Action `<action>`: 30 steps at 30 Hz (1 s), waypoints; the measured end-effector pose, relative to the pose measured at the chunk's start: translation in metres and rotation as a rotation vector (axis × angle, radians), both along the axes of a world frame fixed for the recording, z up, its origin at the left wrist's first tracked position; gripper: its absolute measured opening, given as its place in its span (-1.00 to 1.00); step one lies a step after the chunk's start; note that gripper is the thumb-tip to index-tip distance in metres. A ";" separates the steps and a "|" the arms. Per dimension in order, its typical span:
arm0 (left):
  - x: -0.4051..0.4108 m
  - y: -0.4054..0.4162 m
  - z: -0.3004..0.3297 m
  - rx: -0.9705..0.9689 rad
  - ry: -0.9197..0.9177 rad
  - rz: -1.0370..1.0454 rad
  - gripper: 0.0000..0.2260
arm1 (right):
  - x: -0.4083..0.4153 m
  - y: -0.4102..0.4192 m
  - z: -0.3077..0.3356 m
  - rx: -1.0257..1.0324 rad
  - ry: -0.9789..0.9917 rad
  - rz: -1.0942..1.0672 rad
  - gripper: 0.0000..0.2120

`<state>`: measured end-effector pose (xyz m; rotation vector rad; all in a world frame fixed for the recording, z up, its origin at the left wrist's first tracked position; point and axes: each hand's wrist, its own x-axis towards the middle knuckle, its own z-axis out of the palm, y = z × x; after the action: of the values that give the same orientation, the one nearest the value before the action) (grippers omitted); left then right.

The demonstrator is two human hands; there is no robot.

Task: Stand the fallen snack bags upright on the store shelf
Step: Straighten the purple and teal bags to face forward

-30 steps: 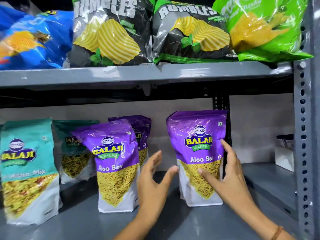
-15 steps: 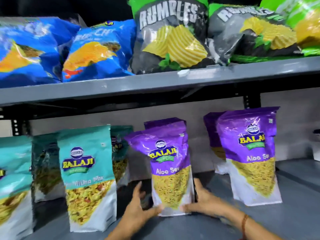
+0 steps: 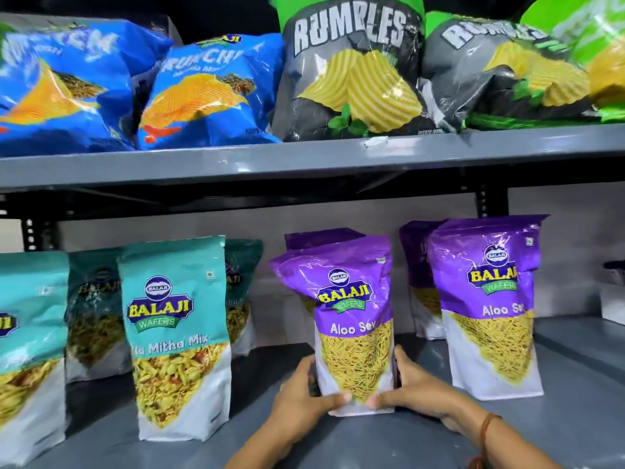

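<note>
A purple Aloo Sev bag stands upright on the lower grey shelf, its top creased and leaning slightly left. My left hand grips its lower left edge and my right hand grips its lower right edge, thumbs pressed on the white base. Another purple Aloo Sev bag stands upright to the right, with a further purple bag behind it. One more purple bag top shows behind the held one.
Teal Mitha Mix bags stand in rows at the left, one at the frame edge. The upper shelf carries blue chip bags and black Rumbles bags lying back. A white box sits far right.
Both hands left the right Aloo Sev bag, moved left and closed on the base of the middle Aloo Sev bag. The view panned left and came closer.
</note>
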<state>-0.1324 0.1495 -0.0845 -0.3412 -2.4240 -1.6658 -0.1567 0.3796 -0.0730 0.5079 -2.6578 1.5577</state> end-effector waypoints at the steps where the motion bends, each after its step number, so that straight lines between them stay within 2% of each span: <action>1: 0.002 0.003 0.001 -0.008 0.001 0.010 -0.33 | 0.000 0.002 0.000 -0.015 -0.012 0.015 0.10; 5: 0.008 0.006 0.001 0.014 -0.005 0.031 -0.30 | 0.002 0.006 0.002 -0.054 -0.047 0.082 -0.13; 9: 0.012 0.005 0.001 0.031 -0.019 0.039 -0.30 | -0.001 0.004 -0.003 -0.103 -0.034 0.092 -0.05; 19: 0.018 -0.004 0.005 0.045 -0.046 0.035 -0.20 | 0.002 -0.006 0.000 -0.119 -0.080 0.128 -0.05; 23: 0.027 -0.013 0.008 0.001 -0.052 -0.008 -0.12 | 0.014 -0.013 0.006 0.009 -0.085 0.088 0.02; 25: 0.039 -0.021 0.010 -0.081 0.043 0.005 -0.11 | 0.023 -0.021 0.011 0.033 -0.018 -0.016 0.11; 27: 0.058 -0.037 0.016 -0.142 0.284 0.098 -0.25 | 0.038 -0.039 0.019 -0.091 0.159 -0.252 0.22; 28: 0.068 -0.048 0.020 -0.147 0.445 0.149 -0.34 | 0.046 -0.051 0.023 -0.148 0.306 -0.388 0.17; 30: 0.083 -0.076 0.028 -0.137 0.726 0.263 -0.49 | 0.065 -0.080 0.029 -0.207 0.656 -0.534 -0.09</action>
<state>-0.0494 0.0735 -0.0570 -0.5123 -1.9249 -1.0227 -0.0913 0.2993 -0.0445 0.2126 -1.9033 1.2089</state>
